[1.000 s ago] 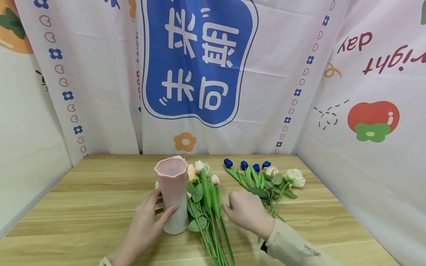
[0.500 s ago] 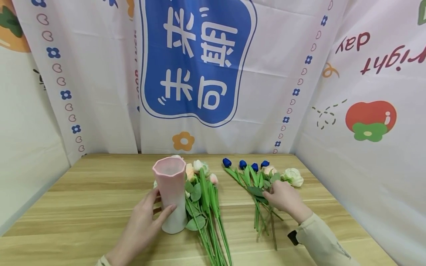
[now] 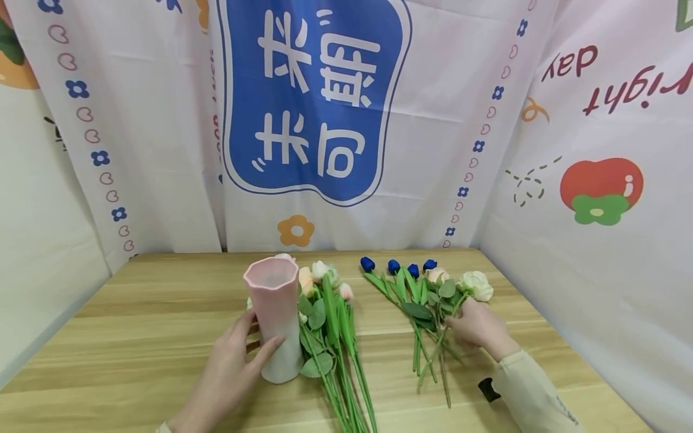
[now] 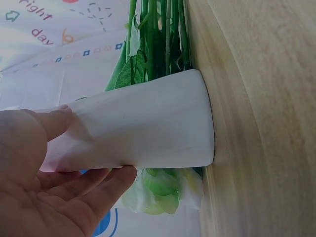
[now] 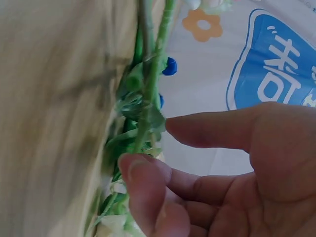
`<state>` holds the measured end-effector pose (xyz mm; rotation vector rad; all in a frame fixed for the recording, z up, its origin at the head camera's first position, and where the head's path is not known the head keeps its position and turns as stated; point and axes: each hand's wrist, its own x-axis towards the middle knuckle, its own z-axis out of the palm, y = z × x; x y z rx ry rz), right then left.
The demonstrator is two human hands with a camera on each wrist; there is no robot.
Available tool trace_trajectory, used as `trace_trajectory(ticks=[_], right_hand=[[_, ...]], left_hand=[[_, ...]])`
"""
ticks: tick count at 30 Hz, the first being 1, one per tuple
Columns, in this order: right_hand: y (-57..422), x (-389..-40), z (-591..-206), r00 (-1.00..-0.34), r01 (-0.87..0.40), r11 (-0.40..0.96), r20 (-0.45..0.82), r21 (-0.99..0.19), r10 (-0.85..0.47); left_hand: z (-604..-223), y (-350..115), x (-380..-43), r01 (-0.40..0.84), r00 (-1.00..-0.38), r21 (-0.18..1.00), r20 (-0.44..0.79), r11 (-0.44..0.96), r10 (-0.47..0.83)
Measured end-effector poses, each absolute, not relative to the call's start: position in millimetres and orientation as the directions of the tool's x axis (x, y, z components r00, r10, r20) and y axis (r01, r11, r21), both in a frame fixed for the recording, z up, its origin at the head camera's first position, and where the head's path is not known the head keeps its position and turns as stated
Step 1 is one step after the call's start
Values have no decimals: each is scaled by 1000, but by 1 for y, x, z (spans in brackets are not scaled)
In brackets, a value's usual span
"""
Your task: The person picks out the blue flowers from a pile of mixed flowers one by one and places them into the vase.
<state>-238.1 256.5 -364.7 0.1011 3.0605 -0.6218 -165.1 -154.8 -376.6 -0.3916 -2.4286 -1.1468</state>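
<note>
Vase [image 3: 277, 331]: head view, and it's held upright on the worktop [image 3: 135, 343], just beside flowers [image 3: 331, 313].
Left grip [image 4: 34, 192]: wrist view, vase clasped between thumb and fingers.
Right grip [image 5: 256, 182]: wrist view, a stem [image 5: 160, 44] narrowly flanked; pinched or not, can't be told.

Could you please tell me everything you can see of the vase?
The vase is tall and open-topped, pink at its angular rim, fading to white towards the base; it looks smooth, perhaps ceramic. It stands upright on the wooden table, partly in front of a bunch of flowers. The left hand holds its side.
</note>
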Motion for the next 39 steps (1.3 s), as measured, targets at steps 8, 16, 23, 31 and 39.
trace_trajectory(ticks=[8, 16, 23, 31, 39], right_hand=[[259, -241, -372, -998, 53, 918, -35, -393, 43], [253, -242, -376, -997, 72, 918, -31, -390, 65], [249, -242, -376, -997, 79, 923, -27, -376, 74], [250, -241, -378, -997, 76, 929, -16, -361, 76], [252, -240, -375, -998, 44, 875, 12, -483, 56]], left_hand=[[-378, -153, -166, 414, -877, 674, 475, 612, 71], [-377, -153, -166, 411, -877, 672, 476, 615, 66], [-376, -154, -165, 414, -875, 673, 480, 613, 65], [-376, -155, -164, 410, -876, 668, 477, 621, 65], [-376, -156, -163, 411, -876, 663, 478, 625, 68]])
